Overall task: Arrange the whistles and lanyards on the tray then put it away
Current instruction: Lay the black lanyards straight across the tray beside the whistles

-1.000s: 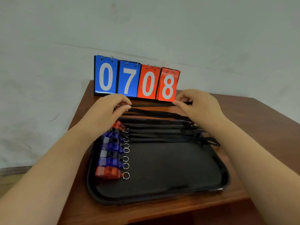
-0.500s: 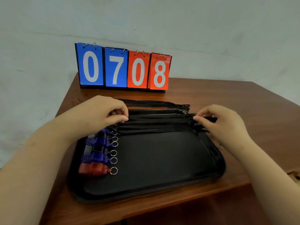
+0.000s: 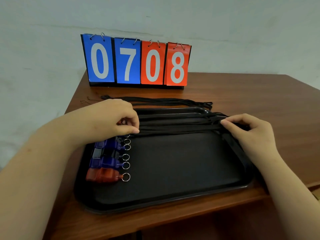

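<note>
Palms face down as left hand (image 3: 110, 121) and right hand (image 3: 251, 134) pinch a lanyard (image 3: 181, 130) taut across the tray (image 3: 173, 172).

L hand (image 3: 107, 122) hides, prob., a whistle (image 3: 119, 122).

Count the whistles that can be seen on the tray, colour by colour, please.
Red whistles: 2, one mostly under the left hand
Blue whistles: 2
Dark whistle with grey end: 1
Total: 5 in view; the hand may hide more
</note>
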